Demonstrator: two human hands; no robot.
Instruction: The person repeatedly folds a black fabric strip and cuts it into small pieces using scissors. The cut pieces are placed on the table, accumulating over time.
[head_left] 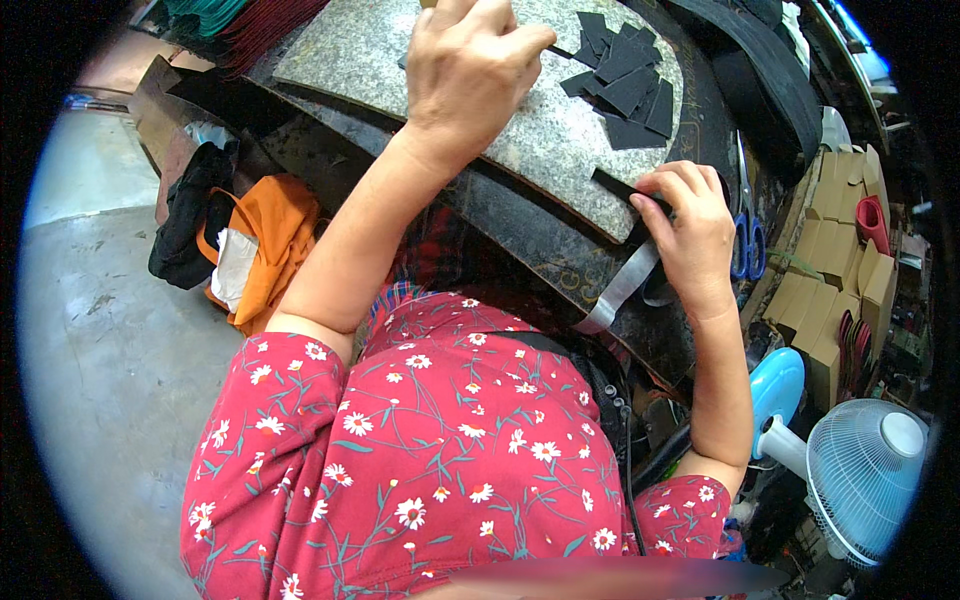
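Observation:
My left hand (468, 78) is closed over the far part of a grey speckled slab (345, 55). Its fingers curl away from view at the top edge, so what they hold is hidden. At the slab's near right corner, my right hand (690, 225) pinches a narrow black strip (613, 183) between thumb and fingers. The strip's free end lies over the slab. Between and beyond the hands lies a loose heap of flat black cut pieces (628, 82), several overlapping at odd angles.
Blue-handled scissors (748, 245) lie right of my right hand. A shiny grey band (618, 292) hangs over the table's front edge. Cardboard boxes (825, 290) and a blue fan (868, 475) stand at right. An orange bag (270, 235) hangs at left.

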